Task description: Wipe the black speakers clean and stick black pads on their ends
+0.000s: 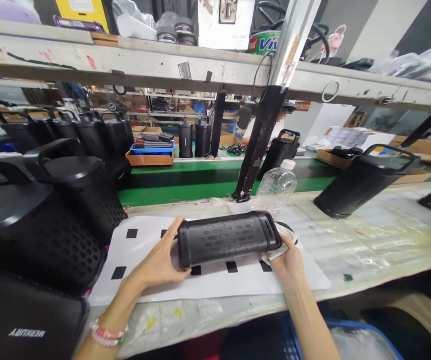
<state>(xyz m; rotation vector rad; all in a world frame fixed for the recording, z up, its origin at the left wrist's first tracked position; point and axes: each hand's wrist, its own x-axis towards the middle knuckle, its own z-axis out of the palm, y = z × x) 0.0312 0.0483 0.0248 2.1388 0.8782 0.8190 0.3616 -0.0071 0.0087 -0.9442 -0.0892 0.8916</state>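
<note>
Black units (74,187) are grouped left of the white sheet (215,287); over the sheet, a horizontal speaker (226,237) is gripped by widely curved fingers of the left hand (157,265); its right end and a white cloth (274,254) are held in closed fingers of the right hand (290,261); handling appears underway, completion unclear.

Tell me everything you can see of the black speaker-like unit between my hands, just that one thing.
The black speaker-like unit is long and boxy with rounded edges and looks like matte plastic. Short raised or recessed dashes pattern the face; I can't tell which. One end carries a handle-like frame with a slot. It lies on its side above the white sheet with black squares; whether it touches is unclear. Your left hand grips the plain end, your right hand the framed end, with a whitish cloth.
</note>
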